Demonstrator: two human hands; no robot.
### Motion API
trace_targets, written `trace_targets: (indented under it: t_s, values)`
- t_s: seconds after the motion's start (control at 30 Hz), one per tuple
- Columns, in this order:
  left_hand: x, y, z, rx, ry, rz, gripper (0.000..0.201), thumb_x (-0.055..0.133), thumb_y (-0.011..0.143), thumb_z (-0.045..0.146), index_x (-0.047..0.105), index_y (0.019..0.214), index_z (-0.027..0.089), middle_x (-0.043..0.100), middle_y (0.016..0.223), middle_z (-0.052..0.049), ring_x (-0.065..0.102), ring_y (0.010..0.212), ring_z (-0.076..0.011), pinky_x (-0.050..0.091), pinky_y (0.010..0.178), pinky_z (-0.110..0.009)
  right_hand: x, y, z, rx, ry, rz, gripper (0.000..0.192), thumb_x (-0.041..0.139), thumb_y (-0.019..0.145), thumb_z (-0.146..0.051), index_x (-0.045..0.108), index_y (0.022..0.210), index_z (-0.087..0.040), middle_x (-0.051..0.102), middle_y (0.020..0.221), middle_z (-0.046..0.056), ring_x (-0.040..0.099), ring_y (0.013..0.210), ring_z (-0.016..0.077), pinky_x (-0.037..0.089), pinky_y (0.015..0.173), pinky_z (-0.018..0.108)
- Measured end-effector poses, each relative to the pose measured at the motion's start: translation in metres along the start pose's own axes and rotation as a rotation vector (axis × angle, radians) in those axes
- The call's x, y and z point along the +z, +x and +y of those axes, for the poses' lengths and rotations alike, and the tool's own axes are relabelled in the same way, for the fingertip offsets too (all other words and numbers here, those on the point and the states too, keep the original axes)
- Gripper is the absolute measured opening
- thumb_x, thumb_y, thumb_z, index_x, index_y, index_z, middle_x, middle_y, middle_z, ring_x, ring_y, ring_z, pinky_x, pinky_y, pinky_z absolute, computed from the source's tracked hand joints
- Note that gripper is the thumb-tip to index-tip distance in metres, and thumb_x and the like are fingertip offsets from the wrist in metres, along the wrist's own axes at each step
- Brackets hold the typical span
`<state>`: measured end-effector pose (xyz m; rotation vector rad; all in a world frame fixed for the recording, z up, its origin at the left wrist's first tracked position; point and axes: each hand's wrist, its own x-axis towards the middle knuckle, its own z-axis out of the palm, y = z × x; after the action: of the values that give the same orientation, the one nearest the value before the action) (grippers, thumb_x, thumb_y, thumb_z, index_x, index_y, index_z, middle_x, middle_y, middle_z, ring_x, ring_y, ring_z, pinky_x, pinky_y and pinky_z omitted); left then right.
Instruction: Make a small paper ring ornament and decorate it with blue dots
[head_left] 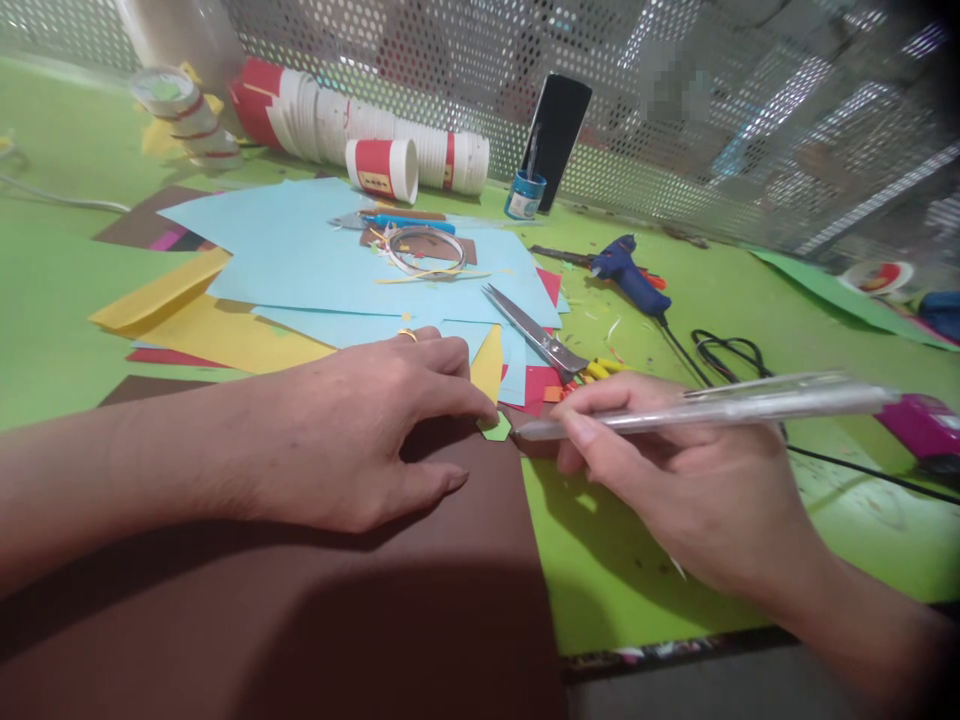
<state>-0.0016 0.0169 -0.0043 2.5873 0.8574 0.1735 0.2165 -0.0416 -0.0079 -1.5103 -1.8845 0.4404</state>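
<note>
Right in the centre of the frame, here's the left hand [390, 440], fingers loosely bent and thumb held apart, the index fingertip down on a small green paper piece [495, 428]. That piece sits at the right edge of the brown sheet [420, 600], which fills the lower left. Over on the right, the right hand [697, 480] has a firm writing grip on a clear pen [720, 410], its tip just beside the green piece; whether they touch, I can't tell.

Just above the pen, the scissors [536, 330] lie with their blades pointing to the upper left, the handle end close to the right hand's fingers. Pale blue sheets [285, 250] spread across the upper middle, a thin ring [393, 258] lying on top, and yellow paper [240, 330] pokes out to the left.

Right of centre, a dark blue glue gun [630, 275] rests on the green counter [592, 570]. Up top, a single paper cup [382, 170] lies on its side in front of a long row of nested cups [367, 125], and a phone [564, 125] leans upright behind a little blue jar [524, 195].
</note>
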Motion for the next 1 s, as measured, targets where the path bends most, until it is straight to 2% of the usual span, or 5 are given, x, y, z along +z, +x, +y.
trace_targets:
  t_s: [0.7, 1.0]
  values:
    - [-0.0009, 0.0002, 0.0004, -0.013, -0.027, -0.015, 0.034, 0.058, 0.08, 0.024, 0.07, 0.111, 0.028, 0.056, 0.099, -0.005, 0.056, 0.088, -0.0226, 0.046, 0.081, -0.037, -0.0007, -0.0013, 0.0, -0.009, 0.01, -0.037, 0.012, 0.061, 0.084, -0.02, 0.068, 0.075, -0.023, 0.069, 0.063, -0.004, 0.062, 0.056, 0.0117, 0.053, 0.059, 0.022]
    - [-0.0005, 0.0004, -0.0011, -0.002, -0.02, -0.003, 0.032, 0.058, 0.082, 0.027, 0.069, 0.112, 0.028, 0.056, 0.098, -0.005, 0.056, 0.089, -0.0226, 0.046, 0.08, -0.036, -0.0029, 0.0011, 0.0009, -0.004, 0.051, -0.015, 0.013, 0.061, 0.084, -0.018, 0.068, 0.073, -0.022, 0.067, 0.06, -0.006, 0.058, 0.05, 0.0085, 0.049, 0.052, 0.019]
